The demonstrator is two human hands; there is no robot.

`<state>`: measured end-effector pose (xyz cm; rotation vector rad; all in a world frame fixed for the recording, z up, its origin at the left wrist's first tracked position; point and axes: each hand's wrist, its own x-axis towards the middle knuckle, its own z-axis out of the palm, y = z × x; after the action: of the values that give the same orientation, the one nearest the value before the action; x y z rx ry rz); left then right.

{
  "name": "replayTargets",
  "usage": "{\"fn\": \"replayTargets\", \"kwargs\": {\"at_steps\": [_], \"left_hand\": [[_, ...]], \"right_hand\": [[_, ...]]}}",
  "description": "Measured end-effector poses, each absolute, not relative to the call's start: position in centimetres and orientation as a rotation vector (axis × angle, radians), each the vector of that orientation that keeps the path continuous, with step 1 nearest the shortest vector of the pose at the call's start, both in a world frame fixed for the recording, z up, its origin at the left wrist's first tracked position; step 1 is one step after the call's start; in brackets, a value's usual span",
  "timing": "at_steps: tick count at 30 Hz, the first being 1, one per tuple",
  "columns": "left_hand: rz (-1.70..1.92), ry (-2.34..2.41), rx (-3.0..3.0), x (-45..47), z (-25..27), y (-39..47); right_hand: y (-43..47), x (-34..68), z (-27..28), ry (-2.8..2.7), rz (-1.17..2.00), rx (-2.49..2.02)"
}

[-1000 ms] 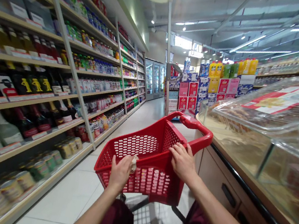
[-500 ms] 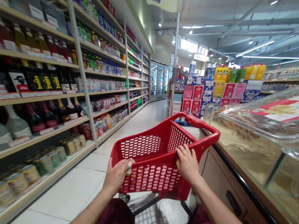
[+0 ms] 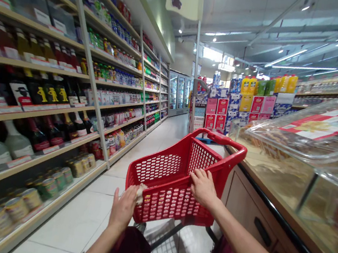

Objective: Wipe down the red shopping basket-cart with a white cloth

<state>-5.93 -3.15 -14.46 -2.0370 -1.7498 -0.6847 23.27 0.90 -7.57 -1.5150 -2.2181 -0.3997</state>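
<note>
Against the red cart (image 3: 173, 202), press the cloth (image 3: 140, 194) evenly with the left hand (image 3: 123, 208) clamped on it, steadying the rim (image 3: 166, 185) with the right hand (image 3: 204, 187) gripped over it.

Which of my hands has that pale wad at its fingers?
Your left hand: the pale wad, perhaps cloth, sits by its fingers, against the red cart. Your right hand, on the cart, shows none.

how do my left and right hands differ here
The left hand holds a whitish wad; the right hand shows none. The left hand is farther from the handle; the right hand is nearer. Both are bare, at the near rim of the red cart.
</note>
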Motion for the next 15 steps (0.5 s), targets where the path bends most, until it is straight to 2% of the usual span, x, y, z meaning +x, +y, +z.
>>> {"fn": "replayTargets", "kwargs": {"at_steps": [4, 10, 13, 15], "left_hand": [[-0.706, -1.843, -1.916, -6.7, -15.0, -3.1], [-0.789, -1.638, -2.095, 2.0, -12.5, -0.6], [-0.819, -1.631, -2.169, 2.9, -11.9, -0.8], [-0.823, -1.642, -2.169, 2.1, -11.8, -1.3]], "right_hand": [[-0.1, 21.9, -8.7, -2.174, -0.406, -1.507], [-0.9, 20.3, -8.9, -2.145, -0.313, -1.51], [-2.4, 20.5, -6.5, -2.1, -0.078, -1.48], [-4.3, 21.2, -4.1, -2.132, 0.275, -1.335]]}}
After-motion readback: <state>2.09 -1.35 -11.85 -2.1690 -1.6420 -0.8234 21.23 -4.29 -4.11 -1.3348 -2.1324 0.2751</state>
